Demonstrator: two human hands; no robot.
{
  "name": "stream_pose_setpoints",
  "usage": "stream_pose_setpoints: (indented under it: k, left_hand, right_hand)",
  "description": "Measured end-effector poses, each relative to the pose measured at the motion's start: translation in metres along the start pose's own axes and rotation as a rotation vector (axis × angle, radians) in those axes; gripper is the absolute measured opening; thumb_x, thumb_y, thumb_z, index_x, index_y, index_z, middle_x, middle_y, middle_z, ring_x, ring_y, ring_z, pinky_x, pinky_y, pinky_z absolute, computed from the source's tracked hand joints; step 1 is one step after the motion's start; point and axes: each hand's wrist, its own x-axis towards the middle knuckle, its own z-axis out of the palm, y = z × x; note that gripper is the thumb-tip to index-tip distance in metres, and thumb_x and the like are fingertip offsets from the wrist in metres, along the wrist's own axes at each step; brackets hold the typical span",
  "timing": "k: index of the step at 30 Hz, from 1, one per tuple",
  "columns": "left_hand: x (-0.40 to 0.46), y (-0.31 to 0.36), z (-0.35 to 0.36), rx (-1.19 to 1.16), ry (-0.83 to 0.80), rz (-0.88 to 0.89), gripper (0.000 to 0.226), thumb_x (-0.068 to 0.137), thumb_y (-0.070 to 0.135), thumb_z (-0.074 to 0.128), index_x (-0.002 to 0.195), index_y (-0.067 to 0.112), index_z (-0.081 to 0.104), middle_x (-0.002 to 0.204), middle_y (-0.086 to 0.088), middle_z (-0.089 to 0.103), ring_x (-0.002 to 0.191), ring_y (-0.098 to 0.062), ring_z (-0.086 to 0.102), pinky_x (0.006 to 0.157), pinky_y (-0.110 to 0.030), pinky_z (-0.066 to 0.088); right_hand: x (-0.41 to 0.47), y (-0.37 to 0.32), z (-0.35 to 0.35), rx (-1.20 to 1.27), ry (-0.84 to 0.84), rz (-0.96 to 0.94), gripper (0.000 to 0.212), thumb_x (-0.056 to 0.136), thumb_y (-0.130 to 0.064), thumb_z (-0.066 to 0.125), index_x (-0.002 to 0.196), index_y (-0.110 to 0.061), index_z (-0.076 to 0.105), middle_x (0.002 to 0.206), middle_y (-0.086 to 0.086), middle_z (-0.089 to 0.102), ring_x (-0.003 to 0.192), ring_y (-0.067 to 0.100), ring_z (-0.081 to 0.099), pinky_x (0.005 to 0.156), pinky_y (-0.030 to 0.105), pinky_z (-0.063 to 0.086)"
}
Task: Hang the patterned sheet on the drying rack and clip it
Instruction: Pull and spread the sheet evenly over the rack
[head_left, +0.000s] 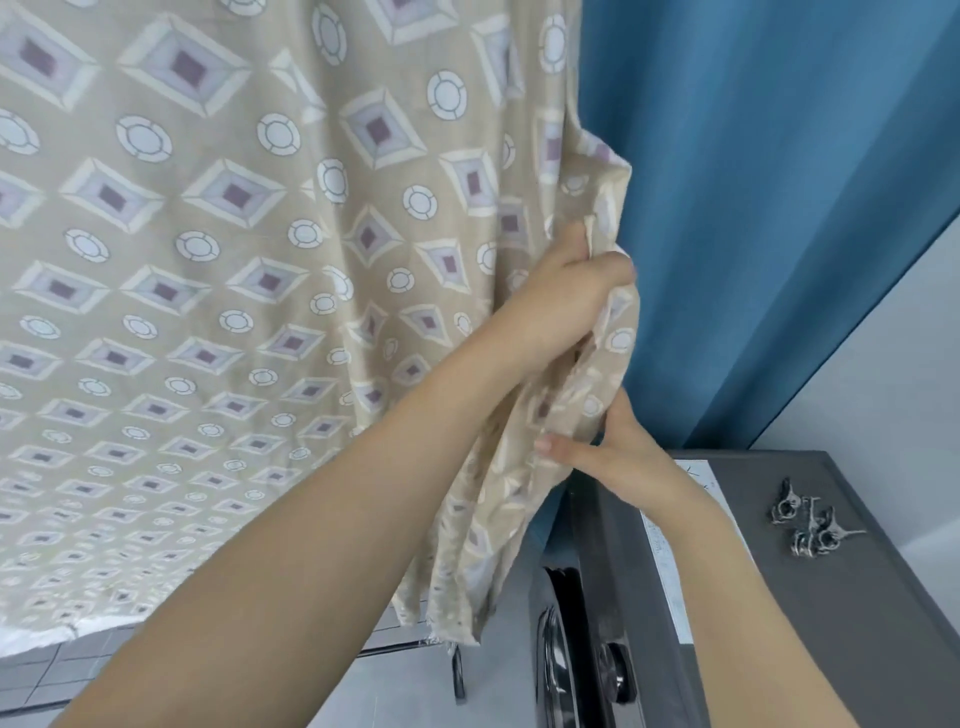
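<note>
Head view | patterned sheet (208, 260) hangs vertically, right edge bunched | left hand (566, 301) grips bunch | right hand (618, 457) pinches it lower

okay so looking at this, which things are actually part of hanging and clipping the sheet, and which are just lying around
Part of the job: patterned sheet, left hand and right hand gripping its edge, metal clips.

Just there: blue curtain, grey washing machine, paper sheet on its top.
</note>
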Motion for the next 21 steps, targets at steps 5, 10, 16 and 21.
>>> stream_pose_setpoints:
  k: [5, 10, 16, 21]
  left_hand:
    - [0.008, 0.013, 0.01, 0.064, -0.121, 0.029, 0.027, 0.061, 0.014, 0.052, 0.083, 0.018, 0.038, 0.084, -0.007, 0.04, 0.077, -0.022, 0.043, 0.069, -0.04, 0.036]
    - [0.011, 0.025, 0.013, 0.181, -0.149, 0.098, 0.02, 0.069, 0.021, 0.052, 0.073, 0.02, 0.033, 0.072, 0.001, 0.036, 0.07, -0.017, 0.04, 0.069, -0.037, 0.033]
    - [0.005, -0.026, 0.002, 0.348, -0.196, 0.067, 0.041, 0.08, 0.019, 0.064, 0.116, 0.024, 0.044, 0.112, -0.001, 0.057, 0.109, -0.024, 0.059, 0.095, -0.041, 0.049]
    - [-0.01, -0.097, -0.001, 0.999, -0.159, 0.08, 0.057, 0.075, 0.057, 0.069, 0.116, 0.026, 0.045, 0.12, 0.005, 0.039, 0.12, -0.019, 0.04, 0.101, -0.031, 0.031]
  right_hand:
    - [-0.012, -0.014, -0.02, 0.049, 0.172, -0.122, 0.075, 0.076, -0.044, 0.078, 0.132, -0.057, 0.031, 0.133, -0.022, 0.044, 0.122, -0.008, 0.044, 0.094, 0.022, 0.043]
    - [-0.007, -0.013, -0.031, -0.125, 0.512, -0.184, 0.01, 0.097, -0.024, 0.051, 0.091, -0.019, 0.059, 0.098, -0.001, 0.051, 0.081, 0.003, 0.05, 0.074, 0.02, 0.038]
    - [-0.004, -0.025, -0.039, 0.133, 0.729, -0.278, 0.023, 0.097, -0.008, 0.046, 0.078, -0.017, 0.057, 0.062, -0.018, 0.05, 0.056, -0.007, 0.043, 0.054, 0.007, 0.036]
    - [-0.005, -0.038, -0.044, 0.152, 0.752, -0.312, 0.007, 0.091, -0.013, 0.057, 0.09, -0.019, 0.061, 0.072, -0.018, 0.057, 0.062, -0.004, 0.051, 0.061, 0.01, 0.042]
